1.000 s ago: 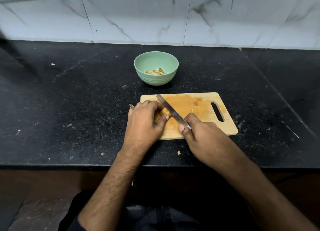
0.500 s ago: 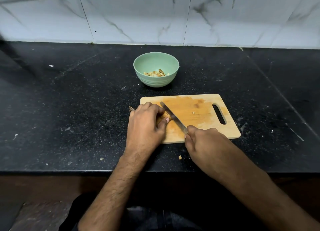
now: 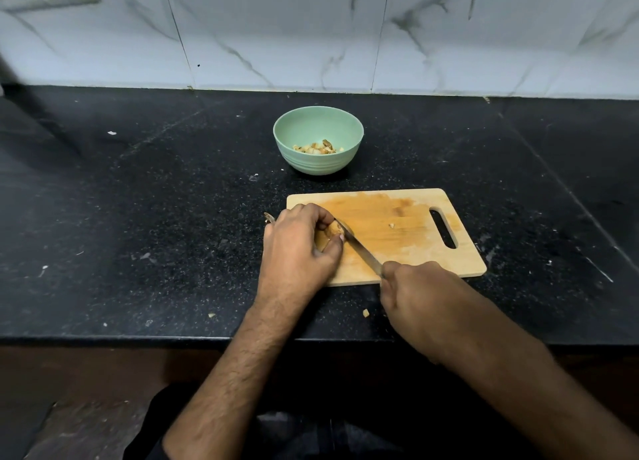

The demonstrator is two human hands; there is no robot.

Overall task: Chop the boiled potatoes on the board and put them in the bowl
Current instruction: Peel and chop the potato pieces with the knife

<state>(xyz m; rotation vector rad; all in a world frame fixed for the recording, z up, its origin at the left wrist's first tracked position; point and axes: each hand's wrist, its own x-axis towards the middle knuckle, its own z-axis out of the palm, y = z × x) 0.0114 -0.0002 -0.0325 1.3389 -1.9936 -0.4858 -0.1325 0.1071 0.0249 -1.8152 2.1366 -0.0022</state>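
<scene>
Worktop: black, with small crumbs.
Board: wooden, near the front edge.
Bowl: green, behind the board, holds cut bits.
Left hand: curled round the potato on the board's left end.
Right hand: grips the knife, blade touching the potato.

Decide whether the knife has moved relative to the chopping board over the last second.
Yes. The knife has drawn back toward the board's near edge; its tip, earlier near the far edge, now sits at the potato.
</scene>
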